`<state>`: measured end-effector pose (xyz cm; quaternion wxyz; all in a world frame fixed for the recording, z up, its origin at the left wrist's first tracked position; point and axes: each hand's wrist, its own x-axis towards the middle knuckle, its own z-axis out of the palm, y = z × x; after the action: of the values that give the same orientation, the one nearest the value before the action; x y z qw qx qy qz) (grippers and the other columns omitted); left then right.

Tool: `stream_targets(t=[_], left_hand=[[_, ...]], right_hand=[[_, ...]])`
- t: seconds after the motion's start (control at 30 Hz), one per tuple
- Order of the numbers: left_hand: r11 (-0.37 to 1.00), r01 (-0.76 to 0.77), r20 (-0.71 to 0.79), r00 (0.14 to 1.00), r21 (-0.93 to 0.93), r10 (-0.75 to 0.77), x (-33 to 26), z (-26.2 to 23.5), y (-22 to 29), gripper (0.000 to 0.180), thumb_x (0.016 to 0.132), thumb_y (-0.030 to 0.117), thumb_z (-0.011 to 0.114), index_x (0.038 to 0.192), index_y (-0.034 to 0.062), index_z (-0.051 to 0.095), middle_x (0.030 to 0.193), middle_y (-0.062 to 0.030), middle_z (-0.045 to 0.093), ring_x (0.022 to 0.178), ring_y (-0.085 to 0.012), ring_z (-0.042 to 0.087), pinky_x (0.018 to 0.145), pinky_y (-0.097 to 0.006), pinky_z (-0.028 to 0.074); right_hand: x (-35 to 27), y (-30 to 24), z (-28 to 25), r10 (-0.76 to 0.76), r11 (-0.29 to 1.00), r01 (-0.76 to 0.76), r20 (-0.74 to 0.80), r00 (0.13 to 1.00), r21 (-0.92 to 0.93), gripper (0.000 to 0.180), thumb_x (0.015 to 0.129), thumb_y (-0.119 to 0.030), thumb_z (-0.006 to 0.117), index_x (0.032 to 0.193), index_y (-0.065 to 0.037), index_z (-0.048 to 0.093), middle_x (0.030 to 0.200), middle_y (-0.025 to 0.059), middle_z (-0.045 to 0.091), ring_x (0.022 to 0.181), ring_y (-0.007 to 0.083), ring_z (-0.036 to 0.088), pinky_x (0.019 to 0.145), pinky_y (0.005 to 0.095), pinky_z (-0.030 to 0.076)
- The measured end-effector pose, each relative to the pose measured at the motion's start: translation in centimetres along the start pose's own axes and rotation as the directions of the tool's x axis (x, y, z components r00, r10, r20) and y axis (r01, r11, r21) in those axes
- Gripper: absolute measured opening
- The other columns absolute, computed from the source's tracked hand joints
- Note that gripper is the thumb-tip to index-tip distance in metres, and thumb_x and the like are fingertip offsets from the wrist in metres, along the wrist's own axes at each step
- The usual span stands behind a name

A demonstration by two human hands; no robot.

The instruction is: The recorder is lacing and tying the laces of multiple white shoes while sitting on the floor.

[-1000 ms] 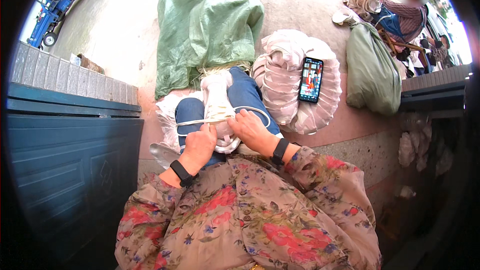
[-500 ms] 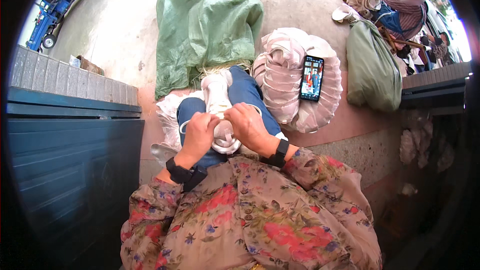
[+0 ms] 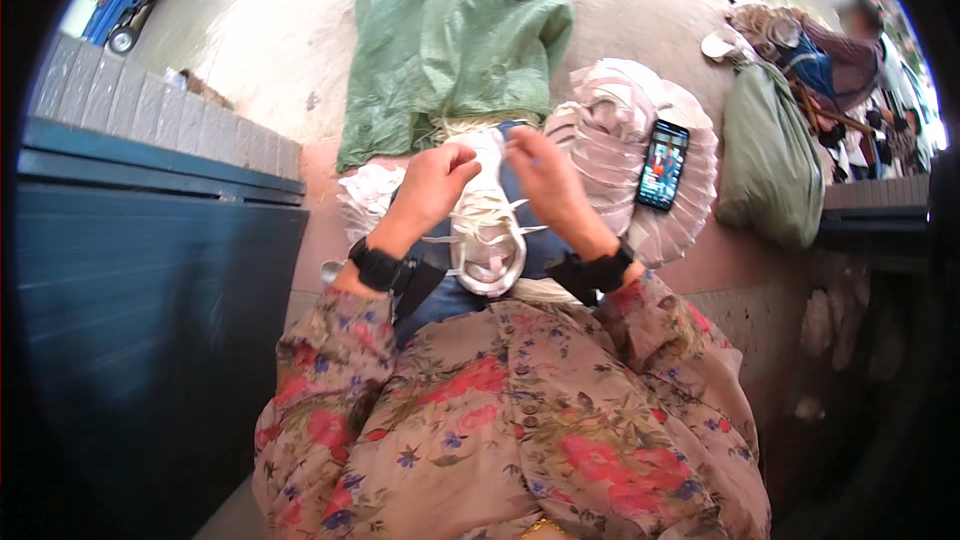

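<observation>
2 in view, held apart: your L hand (image 3: 440, 180), half-curled, ctr; 1 white laced shoe (image 3: 487, 225) on your jeans (image 3: 540, 245), mid-frame; your R hand (image 3: 548, 180), blurred, can't tell if either grips lace (image 3: 482, 208); 1 phone (image 3: 662, 165), R of ctr; 1 green bag (image 3: 770, 155), upper R. Blue door (image 3: 150, 310), far L; pale floor (image 3: 640, 0), upper ctr.

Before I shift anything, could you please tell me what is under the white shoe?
Blue jeans show on both sides of the white shoe; whatever lies directly beneath its sole is covered.
</observation>
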<state>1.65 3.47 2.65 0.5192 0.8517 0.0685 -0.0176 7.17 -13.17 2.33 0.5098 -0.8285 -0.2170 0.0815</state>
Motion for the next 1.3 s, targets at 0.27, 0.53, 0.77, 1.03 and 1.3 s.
stream_targets(t=[0.27, 0.53, 0.77, 1.03, 1.3], left_hand=[[0.768, 0.174, -0.121, 0.985, 0.616, -0.126, -8.2, -9.0, -22.6, 0.032, 0.076, 0.000, 0.046, 0.105, 0.0080, 0.058, 0.108, -0.0141, 0.055, 0.097, -0.0359, 0.052, 0.083, -0.042, 0.043], [0.631, 0.351, -0.174, 0.929, 0.692, -0.326, -19.5, -8.7, -31.8, 0.042, 0.073, 0.003, 0.055, 0.114, 0.0147, 0.052, 0.119, -0.0119, 0.049, 0.103, -0.0396, 0.046, 0.085, -0.046, 0.041], [0.696, 0.365, -0.044, 0.900, 0.619, -0.433, -16.5, -12.9, -30.5, 0.018, 0.077, 0.017, 0.057, 0.081, -0.0007, 0.060, 0.075, -0.0249, 0.058, 0.078, -0.0423, 0.056, 0.065, -0.046, 0.044], [0.669, 0.127, -0.334, 0.789, -0.732, -0.516, -14.3, -21.3, -11.6, 0.030, 0.080, 0.007, 0.054, 0.108, -0.0016, 0.049, 0.100, -0.0130, 0.058, 0.093, -0.0215, 0.057, 0.082, -0.032, 0.046], [0.600, -0.035, -0.305, 0.883, -0.800, -0.356, -13.7, -14.2, 2.0, 0.029, 0.085, 0.015, 0.053, 0.110, 0.0023, 0.046, 0.092, -0.0083, 0.057, 0.086, -0.0181, 0.057, 0.078, -0.032, 0.047]], right_hand=[[-8.6, 6.3, -4.4, 0.196, 0.970, -0.207, -0.095, 0.976, -0.125, 0.014, 0.084, -0.009, 0.053, 0.091, 0.002, 0.055, 0.070, 0.0105, 0.053, 0.066, 0.0144, 0.051, 0.060, 0.0283, 0.042], [-12.4, 4.0, -3.0, 0.274, 0.920, -0.275, -0.041, 0.961, -0.278, 0.014, 0.080, -0.008, 0.056, 0.092, 0.000, 0.058, 0.080, 0.0146, 0.060, 0.075, 0.0262, 0.059, 0.065, 0.0337, 0.046], [-9.1, -0.4, 0.2, 0.047, 0.950, 0.002, 0.151, 0.987, -0.311, 0.014, 0.079, -0.006, 0.056, 0.092, -0.002, 0.057, 0.081, 0.0149, 0.058, 0.077, 0.0334, 0.057, 0.066, 0.0381, 0.046], [-5.4, -5.8, 8.1, -0.358, 0.915, 0.403, 0.503, 0.787, 0.022, 0.025, 0.076, -0.018, 0.063, 0.095, -0.004, 0.055, 0.081, 0.0142, 0.057, 0.073, 0.0325, 0.055, 0.062, 0.0407, 0.045], [-7.2, -11.4, 14.9, -0.314, 0.942, 0.330, 0.495, 0.810, 0.058, 0.038, 0.078, -0.024, 0.059, 0.105, 0.001, 0.046, 0.085, 0.0209, 0.057, 0.079, 0.0352, 0.057, 0.070, 0.0413, 0.047]])
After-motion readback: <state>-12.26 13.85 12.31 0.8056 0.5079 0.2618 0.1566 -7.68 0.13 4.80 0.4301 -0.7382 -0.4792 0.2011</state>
